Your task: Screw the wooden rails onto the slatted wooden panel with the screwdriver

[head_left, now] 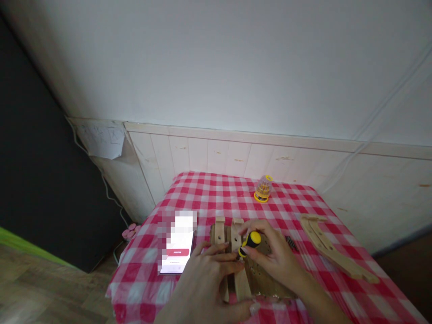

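My right hand [270, 252] grips a short yellow and black screwdriver [254, 238], its lower end pointing down at one of two narrow wooden strips. The left strip [220, 231] and the right strip [241, 283] lie side by side on a brown wooden board [270, 279] with small holes. Dark holes show in the upper part of both strips. My left hand [211, 276] rests across the strips, fingers stretched out, fingertips close to the screwdriver's lower end. The screwdriver's tip is hidden behind my fingers.
A red and white checked cloth [219, 193] covers the table. On it are a lit phone [178, 247] at left, a clear-capped yellow bit holder [263, 189] at the back, several dark screws [290, 243] and more wooden strips [327, 245] at right. A white wall [236, 67] stands behind.
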Demonstrator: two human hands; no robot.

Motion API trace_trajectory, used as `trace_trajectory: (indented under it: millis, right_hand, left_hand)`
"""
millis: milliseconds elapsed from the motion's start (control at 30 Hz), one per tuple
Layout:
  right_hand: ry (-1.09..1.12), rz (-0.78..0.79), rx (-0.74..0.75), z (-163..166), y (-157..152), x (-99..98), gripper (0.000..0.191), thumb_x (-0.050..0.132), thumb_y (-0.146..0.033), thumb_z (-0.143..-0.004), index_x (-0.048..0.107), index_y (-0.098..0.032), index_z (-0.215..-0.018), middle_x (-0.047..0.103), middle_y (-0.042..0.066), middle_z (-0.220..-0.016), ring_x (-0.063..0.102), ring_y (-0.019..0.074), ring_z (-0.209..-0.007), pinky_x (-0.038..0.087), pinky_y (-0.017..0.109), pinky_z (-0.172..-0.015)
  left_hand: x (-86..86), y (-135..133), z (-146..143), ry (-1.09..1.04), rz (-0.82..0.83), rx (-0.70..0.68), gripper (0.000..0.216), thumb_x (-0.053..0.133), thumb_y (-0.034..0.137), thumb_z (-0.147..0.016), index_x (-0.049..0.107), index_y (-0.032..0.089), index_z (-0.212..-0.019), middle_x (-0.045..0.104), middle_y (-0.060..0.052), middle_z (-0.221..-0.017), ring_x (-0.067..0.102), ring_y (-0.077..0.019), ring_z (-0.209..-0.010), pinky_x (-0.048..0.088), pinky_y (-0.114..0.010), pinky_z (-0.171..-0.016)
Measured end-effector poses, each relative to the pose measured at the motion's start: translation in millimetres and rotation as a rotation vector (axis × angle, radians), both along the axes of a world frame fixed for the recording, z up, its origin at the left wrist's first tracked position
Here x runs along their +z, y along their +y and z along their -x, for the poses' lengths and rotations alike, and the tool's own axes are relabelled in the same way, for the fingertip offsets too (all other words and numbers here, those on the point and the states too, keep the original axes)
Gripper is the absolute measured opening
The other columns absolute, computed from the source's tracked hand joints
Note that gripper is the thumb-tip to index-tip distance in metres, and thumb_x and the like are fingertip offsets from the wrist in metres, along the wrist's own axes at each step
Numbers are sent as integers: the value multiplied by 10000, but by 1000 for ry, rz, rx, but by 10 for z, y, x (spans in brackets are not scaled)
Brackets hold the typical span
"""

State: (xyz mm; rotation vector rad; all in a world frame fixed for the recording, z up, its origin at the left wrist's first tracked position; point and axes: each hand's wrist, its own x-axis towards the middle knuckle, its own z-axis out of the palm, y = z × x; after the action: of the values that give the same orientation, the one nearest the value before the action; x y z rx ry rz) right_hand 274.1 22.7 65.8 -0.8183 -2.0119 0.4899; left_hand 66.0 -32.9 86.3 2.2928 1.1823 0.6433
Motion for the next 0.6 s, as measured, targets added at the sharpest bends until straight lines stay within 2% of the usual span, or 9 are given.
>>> trace_trajectory:
  millis: [133, 200, 333, 467, 533, 600]
  right_hand:
    - [46, -15, -62, 17, 4, -87, 245, 636, -484, -987, 607, -270, -1103, 761, 37, -866, 744, 210, -747, 592, 313, -674]
    - [26, -40, -74, 12, 14, -103, 300, 616, -520, -992, 649, -280, -1168, 789, 53, -910, 769, 224, -787, 618, 338, -717]
    - [-59, -40, 16, -23, 11, -6, 330, 622, -491, -1000, 693, -327, -1277, 832, 57, -1023, 797, 234, -905, 638, 356, -825]
    - [-185, -47, 94, -65, -39, 163, 499, 542, -398, -1040, 497, -346, -1534, 765, 78, -1299, 772, 250, -1075, 619, 398, -926]
    - [-221, -48, 130, -73, -56, 220, 536, 459, -277, -1062, 404, -377, -1585, 705, 53, -1401, 748, 230, -1145, 605, 398, -964]
    - [-216, -33, 152, -71, -55, 242, 564, 442, -206, -1054, 401, -399, -1582, 705, 30, -1402, 739, 217, -1167, 606, 381, -968]
  left_hand:
    - [17, 3, 6, -12, -7, -4, 373, 899, 460, -766, 810, 277, -1079, 814, -54, -1154, 664, -386, -1269, 550, -522, -1024]
    - [17, 6, 7, -10, -9, -9, 342, 899, 438, -769, 813, 276, -1057, 816, -50, -1142, 664, -380, -1270, 549, -513, -1027]
    - [-16, 8, 11, -8, -16, -10, 346, 875, 470, -791, 812, 274, -1070, 811, -52, -1154, 664, -376, -1269, 553, -506, -1018]
    - [-74, 2, 30, -4, -35, 3, 438, 855, 544, -789, 797, 285, -1138, 799, -61, -1187, 658, -384, -1274, 552, -515, -1017]
    - [-81, 0, 34, -4, -40, 9, 465, 860, 542, -785, 790, 279, -1162, 795, -67, -1200, 667, -385, -1261, 547, -522, -1021]
    - [-65, 1, 31, -6, -44, 3, 433, 852, 534, -797, 797, 277, -1141, 802, -62, -1180, 680, -377, -1243, 549, -509, -1018]
